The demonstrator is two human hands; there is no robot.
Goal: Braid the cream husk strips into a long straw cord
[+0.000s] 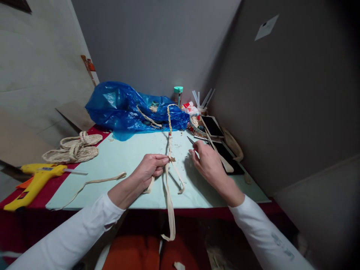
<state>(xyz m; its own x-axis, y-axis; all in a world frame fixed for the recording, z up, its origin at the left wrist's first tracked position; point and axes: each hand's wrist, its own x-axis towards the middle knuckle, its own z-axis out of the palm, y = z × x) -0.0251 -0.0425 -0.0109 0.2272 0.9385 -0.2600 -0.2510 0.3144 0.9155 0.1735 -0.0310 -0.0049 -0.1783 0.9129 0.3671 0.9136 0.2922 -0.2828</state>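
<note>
A braid (170, 144) of pale, flat plant-fibre strips runs from the blue bag toward me over the pale green sheet. My left hand (150, 168) pinches the braid's near end between thumb and fingers. Below that grip, loose strips (170, 206) spread out, and one hangs past the table's front edge. My right hand (206, 161) is to the right of the braid, apart from it, with its fingers curled. From those fingers a dark pointed blade (190, 140) sticks out to the upper left; its handle is hidden in the hand.
A blue plastic bag (120, 108) lies at the back. Woven slippers (81, 148) and a yellow glue gun (42, 182) lie left, near a loose strip (98, 181). A tablet (212, 126), a green-lidded jar (178, 90) and glue sticks (208, 96) stand back right, close to the wall.
</note>
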